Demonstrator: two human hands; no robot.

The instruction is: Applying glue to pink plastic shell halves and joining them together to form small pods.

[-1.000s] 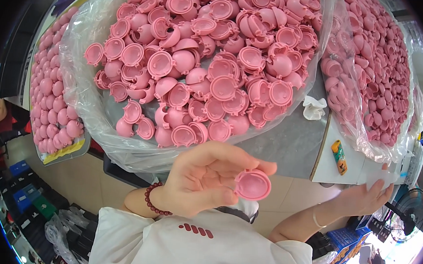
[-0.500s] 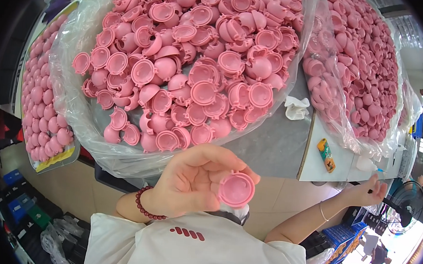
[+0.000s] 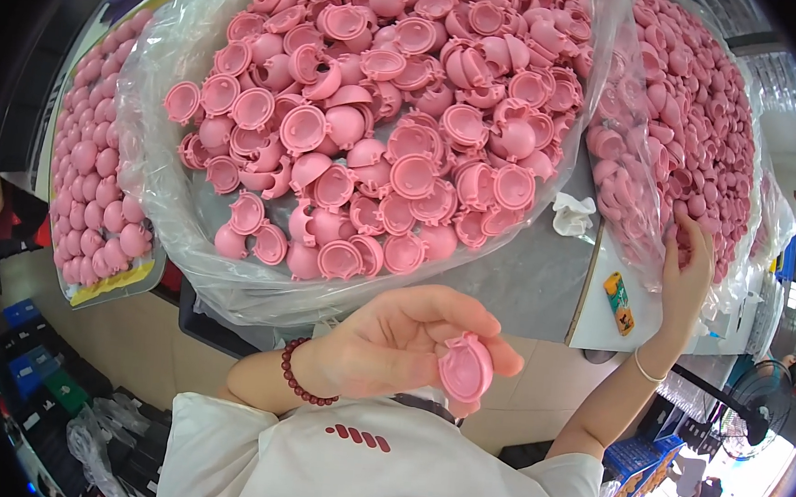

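Between the thumb and fingers of my left hand (image 3: 410, 342) is a pink plastic half-shell (image 3: 466, 368), held up in front of my shirt with its rounded rim tilted sideways. My right hand (image 3: 690, 255) reaches to the near edge of the pink heap (image 3: 692, 131) in the right-hand plastic bag. Its fingers are bent down among the pieces there; whether they grip one is hidden. A larger pile of pink half-shells (image 3: 328, 188), some hollow side up, lies in the open clear bag (image 3: 229, 283) ahead of my left hand.
On the left stands a tray (image 3: 123, 287) of closed pink balls. A crumpled white tissue (image 3: 572, 214) and an orange-green lighter (image 3: 617, 304) lie between the bags. Blue boxes (image 3: 636, 468) and a fan (image 3: 756, 412) are at the lower right.
My right hand has moved from beside the table up to the right-hand heap. The half-shell in my left hand has turned from facing me to sideways and shifted slightly right.
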